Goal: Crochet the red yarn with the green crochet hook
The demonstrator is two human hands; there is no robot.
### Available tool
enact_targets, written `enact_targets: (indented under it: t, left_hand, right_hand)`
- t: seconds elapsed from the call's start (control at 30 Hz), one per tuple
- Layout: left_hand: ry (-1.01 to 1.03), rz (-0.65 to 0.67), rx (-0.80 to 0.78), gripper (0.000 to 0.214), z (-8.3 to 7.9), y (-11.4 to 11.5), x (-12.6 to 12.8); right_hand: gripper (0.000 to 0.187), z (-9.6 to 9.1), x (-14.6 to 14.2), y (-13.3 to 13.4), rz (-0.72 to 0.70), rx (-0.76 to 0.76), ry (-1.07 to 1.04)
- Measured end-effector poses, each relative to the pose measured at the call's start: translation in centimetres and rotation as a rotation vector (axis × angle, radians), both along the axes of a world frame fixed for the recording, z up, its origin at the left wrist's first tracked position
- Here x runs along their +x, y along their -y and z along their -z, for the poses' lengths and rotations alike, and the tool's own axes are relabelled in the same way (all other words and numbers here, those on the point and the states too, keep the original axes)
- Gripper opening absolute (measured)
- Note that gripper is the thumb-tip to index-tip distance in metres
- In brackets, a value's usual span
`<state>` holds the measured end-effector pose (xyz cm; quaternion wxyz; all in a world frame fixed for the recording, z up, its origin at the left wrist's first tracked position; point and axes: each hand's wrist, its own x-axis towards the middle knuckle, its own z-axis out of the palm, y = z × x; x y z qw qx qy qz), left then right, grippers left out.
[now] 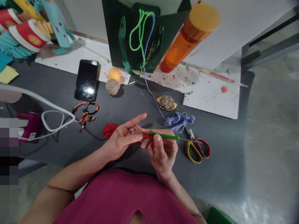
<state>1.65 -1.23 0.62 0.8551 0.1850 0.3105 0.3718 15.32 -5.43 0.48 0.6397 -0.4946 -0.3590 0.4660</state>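
Green crochet hook (163, 136) in right hand (162, 152), red yarn (109, 130) by left hand (121, 140)

Between the left hand (121, 140) and the phone (87, 80), the dark table (217, 177) leaves a passage, edged by the beaded bracelet (85, 115). Just beyond the right hand (162, 152), the scissors (196, 146) and blue yarn (179, 121) block the way; a yarn strand (153, 98) crosses the table up to the green bag (133, 37). Past the scissors, the table continues to its edge.
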Motion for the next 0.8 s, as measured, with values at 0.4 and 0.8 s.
enact_targets:
  t: [0.4, 0.8]
  left_hand:
    - [-0.047, -0.079, -0.062, 0.053, -0.5, 0.0, 0.3]
    - [0.127, 0.053, -0.128, 0.053, -0.1, -0.3, 0.0]
  right_hand:
    - [0.037, 1.1, 0.8, 0.4, 0.001, 0.397, 0.697]
    - [0.014, 1.0, 0.1, 0.3, 0.033, 0.199, 0.159]
